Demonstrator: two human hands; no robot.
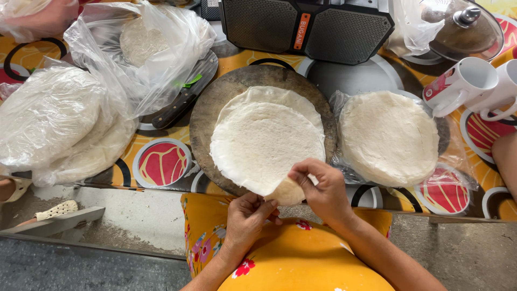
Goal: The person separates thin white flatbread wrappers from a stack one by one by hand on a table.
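Near edge of the thin round white wrapper sheet (266,143) is folded up, hidden under the right hand (323,191); left hand (246,218) fingertips tucked beneath the fold. Long dark-handled knife (183,99): blade mostly under the crumpled clear plastic bag (156,48). Black mesh-fronted speaker box (307,27) cut off at top edge. Glass pot lid (466,29) partly behind plastic. Both forearms run out of frame.

Wrappers (266,143) are off-white, same as the bagged stack (389,137). Round board (215,102) is a worn grey-brown. Desk (161,161) cloth is yellow-orange with red circles veined in yellow, ringed white and black. Mugs (468,81) white, speaker (307,27) black with an orange tab, dress (301,264) yellow with red flowers.
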